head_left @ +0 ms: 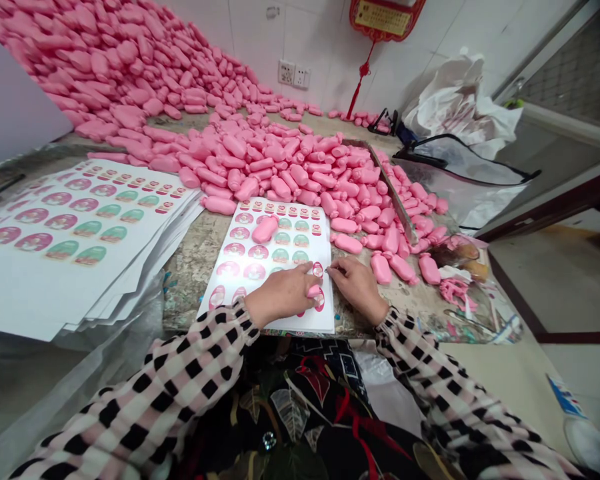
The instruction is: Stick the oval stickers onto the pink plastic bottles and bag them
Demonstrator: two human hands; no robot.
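So here's our bench: the left hand (280, 293) is curved down over a small pink piece (313, 291) at the lower right of the sticker sheet (325, 313), though we can't tell if it's actually gripping it. The right hand (359, 288) sits just beside it, fingers curled, with the tips at the sheet's right edge, and we can't tell if they're pinching anything. The sheet lies at the front edge of a speckled, worn slab (190, 293), and one of the soft-looking, glossy pink bars (265, 229) lies on it. More bars (300, 167) crowd right up to the sheet's top edge, and a big heap (115, 67) climbs the tiled wall at upper left. A strip of slab shows between our sheet and the loose stack of printed sheets (80, 247) at left, whose corners hang over the slab's edge. A long metal strip (393, 193) runs through the bars on the right, so there's not much elbow room up there.
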